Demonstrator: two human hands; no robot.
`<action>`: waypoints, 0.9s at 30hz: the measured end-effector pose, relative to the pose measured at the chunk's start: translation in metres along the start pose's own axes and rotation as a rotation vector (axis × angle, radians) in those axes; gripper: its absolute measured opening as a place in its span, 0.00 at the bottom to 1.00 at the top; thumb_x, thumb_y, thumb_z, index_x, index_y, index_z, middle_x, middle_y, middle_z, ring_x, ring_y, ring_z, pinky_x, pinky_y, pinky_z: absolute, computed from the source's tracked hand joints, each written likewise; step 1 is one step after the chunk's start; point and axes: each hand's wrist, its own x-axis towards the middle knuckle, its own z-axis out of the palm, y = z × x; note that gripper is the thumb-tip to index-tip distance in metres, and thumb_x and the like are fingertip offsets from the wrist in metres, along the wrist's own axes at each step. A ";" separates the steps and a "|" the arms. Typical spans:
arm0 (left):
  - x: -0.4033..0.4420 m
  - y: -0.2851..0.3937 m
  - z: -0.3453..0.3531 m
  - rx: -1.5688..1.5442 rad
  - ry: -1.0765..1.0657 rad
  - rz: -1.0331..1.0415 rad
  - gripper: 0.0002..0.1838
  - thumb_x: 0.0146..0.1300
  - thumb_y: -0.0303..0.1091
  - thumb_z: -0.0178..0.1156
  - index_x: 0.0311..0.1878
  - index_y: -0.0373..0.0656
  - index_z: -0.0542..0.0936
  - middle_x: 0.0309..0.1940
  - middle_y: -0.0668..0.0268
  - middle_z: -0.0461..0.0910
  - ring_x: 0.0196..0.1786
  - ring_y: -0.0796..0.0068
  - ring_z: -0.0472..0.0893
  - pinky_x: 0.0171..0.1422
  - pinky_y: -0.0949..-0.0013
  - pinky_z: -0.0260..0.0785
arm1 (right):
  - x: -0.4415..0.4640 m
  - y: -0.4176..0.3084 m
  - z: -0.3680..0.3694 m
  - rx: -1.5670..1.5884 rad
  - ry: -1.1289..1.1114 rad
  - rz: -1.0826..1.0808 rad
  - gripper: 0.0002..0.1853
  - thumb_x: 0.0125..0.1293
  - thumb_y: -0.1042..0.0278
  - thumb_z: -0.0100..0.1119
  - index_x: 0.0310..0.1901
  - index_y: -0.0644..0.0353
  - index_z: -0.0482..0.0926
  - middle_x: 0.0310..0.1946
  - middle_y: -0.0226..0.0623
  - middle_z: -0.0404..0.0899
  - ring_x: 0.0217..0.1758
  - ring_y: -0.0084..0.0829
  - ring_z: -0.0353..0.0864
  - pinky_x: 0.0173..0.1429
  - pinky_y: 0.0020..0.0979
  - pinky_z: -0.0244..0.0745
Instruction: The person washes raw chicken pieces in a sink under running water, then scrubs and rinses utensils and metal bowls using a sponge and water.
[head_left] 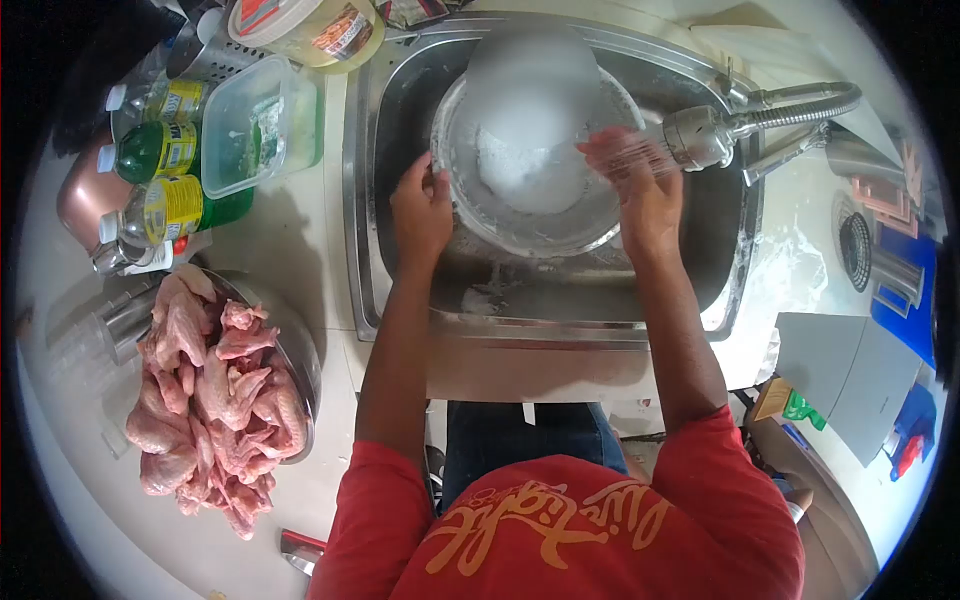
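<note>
A round metal basin with whitish, frothy water stands in the steel sink. Its left rim is gripped by my left hand, thumb and fingers closed around the edge. Over the basin's right side, my right hand has its fingers stretched out under the spray of the faucet head. Running water partly blurs those fingers, and nothing shows in them. A blurred grey round patch hides the back part of the basin.
Raw chicken pieces are heaped on a metal tray left of the sink. Behind them are several bottles, a plastic container and a lidded tub. A knife lies near the counter's front.
</note>
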 end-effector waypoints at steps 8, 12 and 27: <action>-0.023 0.013 0.053 -0.394 -0.207 -0.152 0.19 0.68 0.32 0.60 0.55 0.27 0.76 0.33 0.61 0.81 0.31 0.76 0.81 0.31 0.72 0.78 | 0.036 -0.023 -0.020 -0.369 -0.394 -0.022 0.15 0.74 0.61 0.51 0.47 0.67 0.79 0.44 0.40 0.83 0.51 0.32 0.81 0.57 0.34 0.76; -0.015 0.006 0.052 -0.368 -0.312 -0.235 0.15 0.68 0.30 0.59 0.52 0.27 0.78 0.35 0.60 0.82 0.33 0.74 0.83 0.37 0.71 0.80 | 0.038 -0.019 -0.017 -0.333 -0.764 0.199 0.19 0.72 0.58 0.54 0.51 0.68 0.78 0.48 0.42 0.82 0.53 0.33 0.81 0.61 0.33 0.74; -0.018 0.037 0.078 -0.678 -0.468 -0.353 0.12 0.67 0.27 0.58 0.51 0.32 0.76 0.43 0.62 0.80 0.44 0.71 0.82 0.42 0.68 0.81 | 0.036 -0.007 -0.032 -0.266 -1.030 0.353 0.17 0.73 0.64 0.50 0.54 0.68 0.77 0.51 0.43 0.81 0.55 0.32 0.80 0.61 0.33 0.73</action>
